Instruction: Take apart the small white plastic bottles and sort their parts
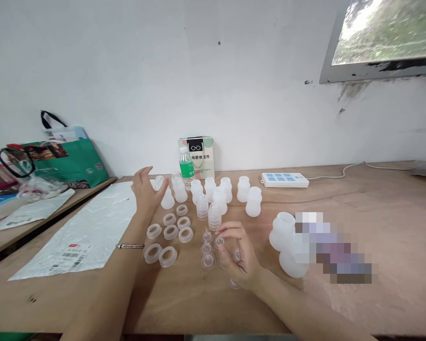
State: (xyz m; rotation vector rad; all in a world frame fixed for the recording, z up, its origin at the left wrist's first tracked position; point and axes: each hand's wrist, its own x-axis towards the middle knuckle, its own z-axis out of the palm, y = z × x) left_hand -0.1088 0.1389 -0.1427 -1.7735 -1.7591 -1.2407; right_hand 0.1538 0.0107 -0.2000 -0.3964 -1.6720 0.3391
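Observation:
My left hand [146,190] is raised at the left end of the back row, fingers spread and holding nothing. Just right of it stands a frosted baby bottle [168,199] with a clear top. Over the clear silicone nipples [208,261], my right hand [242,258] curves with thumb and fingers apart. One nipple [219,242] shows between its fingertips; contact is hard to make out. Clear domed caps [215,217] stand behind. Several translucent collar rings [168,256] lie between my hands. More frosted bottles [253,202] stand toward the back.
Two frosted bottles [283,231] are at right beside a blurred-out patch. A power strip [285,180] lies near the wall. At the back stand a green-labelled water bottle [186,166] and a paper bag [206,163]. A white plastic mailer [102,222] covers the left; bags [71,161] sit beyond.

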